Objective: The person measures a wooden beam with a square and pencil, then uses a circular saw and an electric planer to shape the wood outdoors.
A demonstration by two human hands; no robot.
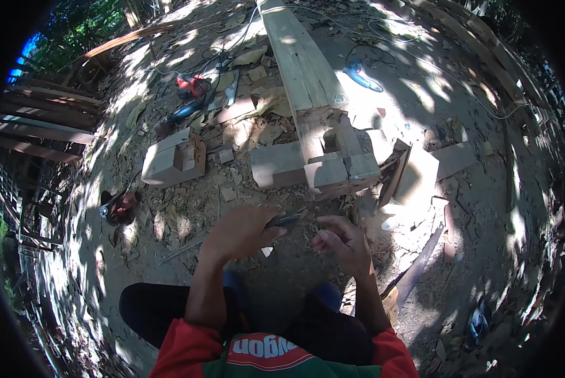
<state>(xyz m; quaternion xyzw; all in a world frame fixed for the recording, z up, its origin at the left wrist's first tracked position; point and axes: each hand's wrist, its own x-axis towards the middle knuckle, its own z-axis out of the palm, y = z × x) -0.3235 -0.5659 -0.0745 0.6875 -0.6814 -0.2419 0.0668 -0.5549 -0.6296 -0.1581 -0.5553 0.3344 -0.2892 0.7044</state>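
Note:
My left hand (pixel 243 232) is closed around a slim dark tool (pixel 285 220), its far end pointing right toward my other hand. The tool's exact kind does not show. My right hand (pixel 345 244) is a short way to the right, index finger stretched out and the other fingers loosely curled, with nothing visible in it. Just beyond both hands is the near end of a long timber beam (pixel 304 69), cut with a square hole and notches. That end rests on a wooden block (pixel 277 165) lying crosswise.
A notched wooden block (pixel 174 159) sits at left. Beyond it lie a red power tool (pixel 193 85) and a blue tool (pixel 187 112); another blue tool (pixel 362 78) lies right of the beam. Stacked planks (pixel 46 120) stand far left. Offcuts and a pale board (pixel 416 175) litter the right.

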